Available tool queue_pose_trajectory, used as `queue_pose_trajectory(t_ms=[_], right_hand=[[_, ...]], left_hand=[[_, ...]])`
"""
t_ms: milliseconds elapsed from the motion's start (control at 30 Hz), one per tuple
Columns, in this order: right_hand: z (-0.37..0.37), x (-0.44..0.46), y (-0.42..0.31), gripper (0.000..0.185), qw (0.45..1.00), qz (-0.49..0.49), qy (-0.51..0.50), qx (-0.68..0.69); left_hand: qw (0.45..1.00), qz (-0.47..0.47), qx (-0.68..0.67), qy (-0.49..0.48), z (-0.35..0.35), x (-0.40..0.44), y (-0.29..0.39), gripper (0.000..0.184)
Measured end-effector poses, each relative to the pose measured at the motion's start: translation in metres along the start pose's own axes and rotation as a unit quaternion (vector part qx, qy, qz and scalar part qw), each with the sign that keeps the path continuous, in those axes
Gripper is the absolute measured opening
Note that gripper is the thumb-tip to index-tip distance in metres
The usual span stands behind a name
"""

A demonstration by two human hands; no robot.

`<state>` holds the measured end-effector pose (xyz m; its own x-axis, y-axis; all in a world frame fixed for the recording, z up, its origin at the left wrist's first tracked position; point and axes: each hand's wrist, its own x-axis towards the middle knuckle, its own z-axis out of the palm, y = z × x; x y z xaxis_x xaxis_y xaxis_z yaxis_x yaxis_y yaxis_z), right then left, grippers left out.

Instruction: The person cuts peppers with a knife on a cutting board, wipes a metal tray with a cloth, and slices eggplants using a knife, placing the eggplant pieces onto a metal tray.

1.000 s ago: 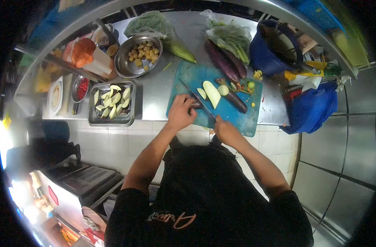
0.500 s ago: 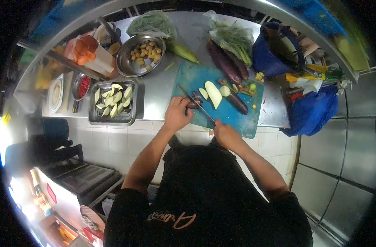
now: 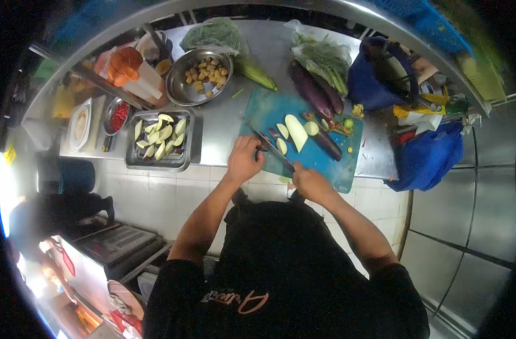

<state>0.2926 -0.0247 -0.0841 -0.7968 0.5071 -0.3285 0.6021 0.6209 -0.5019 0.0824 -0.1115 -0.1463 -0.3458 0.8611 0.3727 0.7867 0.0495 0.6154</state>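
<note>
On the teal cutting board, my left hand has its fingers curled over a dark piece of eggplant, mostly hidden beneath them. My right hand is wrapped round the handle of a knife. The blade lies slantwise, close beside my left fingertips. Just right of the blade are cut eggplant chunks with pale faces. Beyond them lie a long pale-faced eggplant piece and a purple-skinned eggplant length with a round cut end.
Left of the board stands a metal tray of eggplant chunks. Behind it are a steel bowl of browned cubes and a small pan of red pieces. Whole eggplants, bagged greens and a blue bucket sit at the back right.
A chunk of eggplant now lies pale face up on the right of the blade. The knife remains close to my left fingers. The whole view has shifted slightly.
</note>
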Motion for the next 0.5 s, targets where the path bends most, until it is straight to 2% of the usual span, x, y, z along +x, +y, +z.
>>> queue_pose_trajectory(t_ms=[33,133,200,333,433,500], right_hand=[[-0.006,-0.002,-0.001,0.024,0.999,0.007,0.026,0.025],[-0.023,-0.018,0.000,0.025,0.993,0.033,0.078,0.079],[-0.026,-0.024,0.011,0.026,0.990,0.057,0.096,0.086],[-0.034,-0.037,0.015,0.025,0.980,0.093,0.101,0.141],[-0.027,-0.052,0.029,0.024,0.980,0.114,0.068,0.147],[-0.015,-0.067,0.040,0.024,0.977,0.113,0.026,0.179]], left_hand=[[1.000,-0.008,-0.003,-0.015,0.001,0.000,-0.003,0.030],[0.999,0.034,0.005,0.020,-0.012,0.013,0.020,0.042],[0.996,0.067,0.060,0.018,-0.006,0.031,0.037,0.050],[0.984,0.124,0.126,-0.037,0.022,0.051,0.030,0.054],[0.988,0.087,0.097,-0.080,0.025,0.049,0.015,0.048],[0.994,0.043,0.095,-0.033,0.023,0.044,0.007,0.043]])
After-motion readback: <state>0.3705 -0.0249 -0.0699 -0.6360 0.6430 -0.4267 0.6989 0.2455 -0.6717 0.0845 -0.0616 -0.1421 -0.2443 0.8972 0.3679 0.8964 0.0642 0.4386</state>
